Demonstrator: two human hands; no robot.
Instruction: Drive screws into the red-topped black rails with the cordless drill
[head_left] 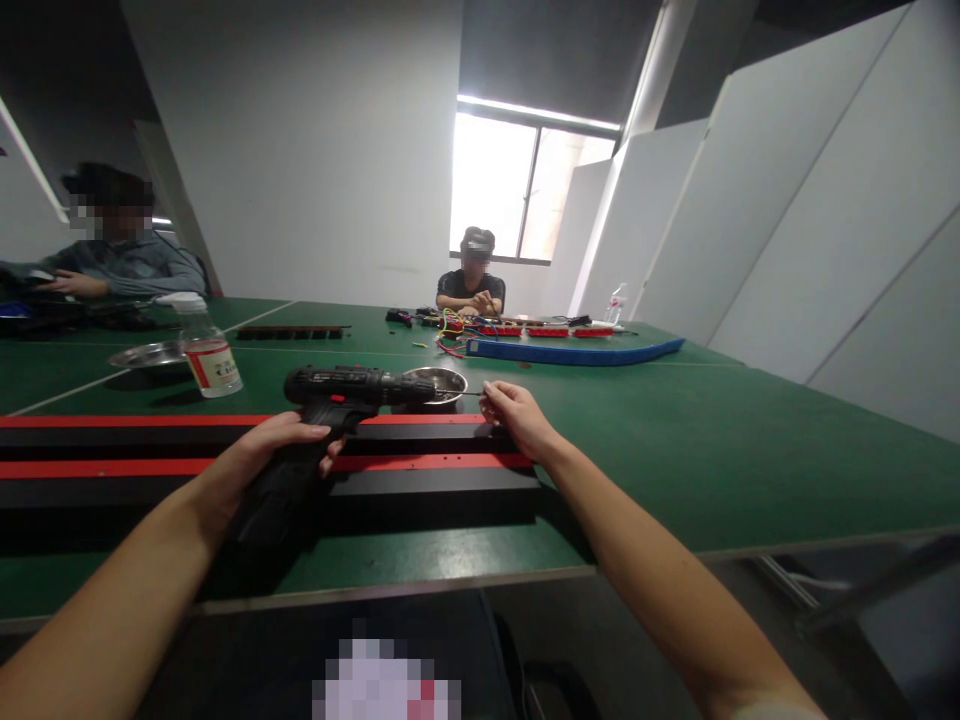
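Note:
My left hand (277, 450) is wrapped round the grip of a black cordless drill (330, 390), whose chuck points right. A thin bit (461, 391) sticks out of the chuck. At its far end, my right hand (514, 415) pinches the bit's tip between thumb and fingers; whether a small screw is there too is too small to tell. Below and behind the drill lie two long black bars with red top strips (420, 462), side by side across the table. A small metal bowl (450, 380) stands just behind the drill's chuck.
On the green table (637, 440) are a plastic bottle (210, 350), a metal dish (142, 356), a dark slotted strip (292, 332) and a long blue bar (577, 352). Wires and red parts (510, 328) lie farther back. Two people sit at the far side. The front edge runs below my forearms.

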